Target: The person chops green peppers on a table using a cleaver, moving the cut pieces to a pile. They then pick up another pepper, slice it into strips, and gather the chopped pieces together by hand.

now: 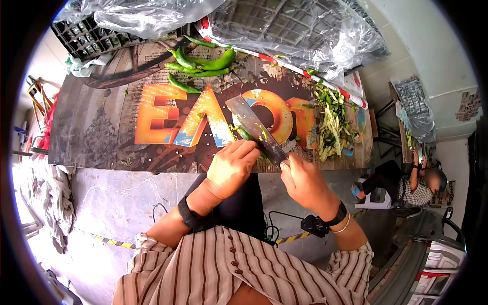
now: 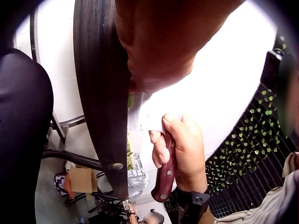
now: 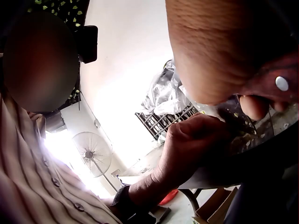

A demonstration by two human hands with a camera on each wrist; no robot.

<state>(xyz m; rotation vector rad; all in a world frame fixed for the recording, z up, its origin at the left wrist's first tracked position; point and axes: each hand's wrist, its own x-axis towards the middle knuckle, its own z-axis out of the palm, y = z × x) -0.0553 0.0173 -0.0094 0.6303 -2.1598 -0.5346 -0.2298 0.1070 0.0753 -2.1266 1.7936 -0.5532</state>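
My right hand [image 1: 307,183] grips a broad-bladed kitchen knife [image 1: 260,133], its blade slanting up and left over the table. In the left wrist view the knife's red-brown riveted handle [image 2: 165,181] shows inside the curled fingers. Just left of the blade, my left hand [image 1: 231,165] holds a green chili pepper [image 1: 244,133], with its fingers bent around the near end. Small green bits cling to the blade. Several whole green chili peppers [image 1: 216,62] lie at the back of the table. A heap of sliced pepper [image 1: 333,124] sits at the right end.
The printed table [image 1: 96,122] has its front edge near my body. Plastic-wrapped black crates [image 1: 290,30] stand along the back, with another crate [image 1: 84,38] at back left. Far right, another person [image 1: 414,185] sits by a second table. A cable [image 1: 272,223] hangs below.
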